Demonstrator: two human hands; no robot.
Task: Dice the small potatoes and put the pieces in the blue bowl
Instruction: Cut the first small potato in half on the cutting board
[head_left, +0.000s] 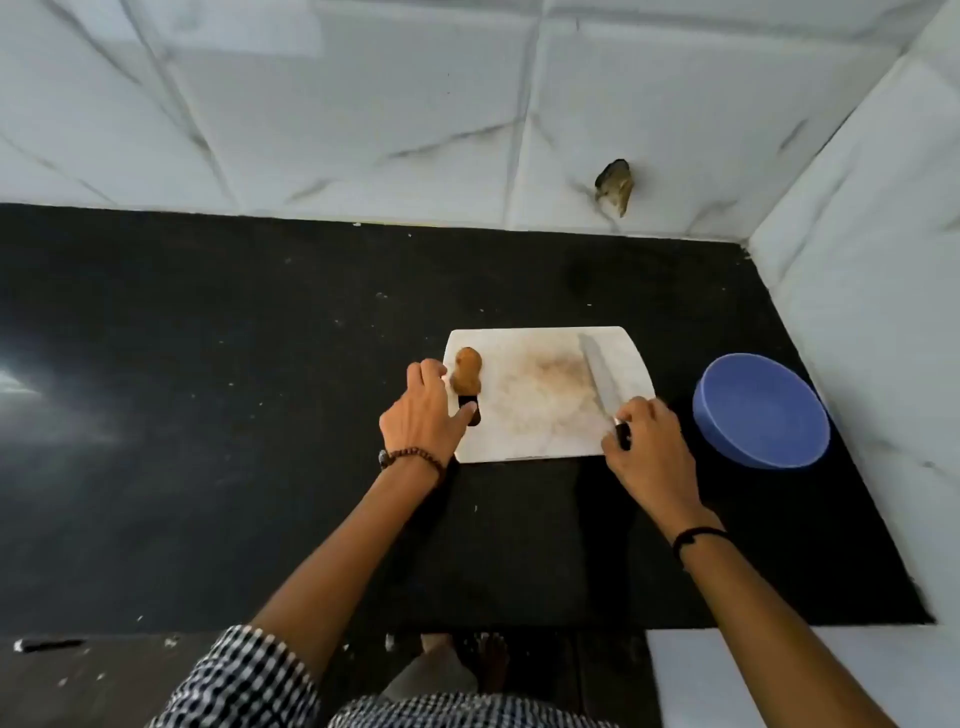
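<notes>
Checked sleeve (244, 675) low. R hand (647, 441) grips knife (600, 374); L hand (423, 413) half-curled by potato (467, 370), hold unclear. Advise: potato to board (540, 410) ctr, pin firmly, halve first

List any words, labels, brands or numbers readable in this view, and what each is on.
None: no readable text anywhere in the head view. The knife, cutting board, blue bowl, potato and wall tiles carry no visible lettering or numbers.
</notes>
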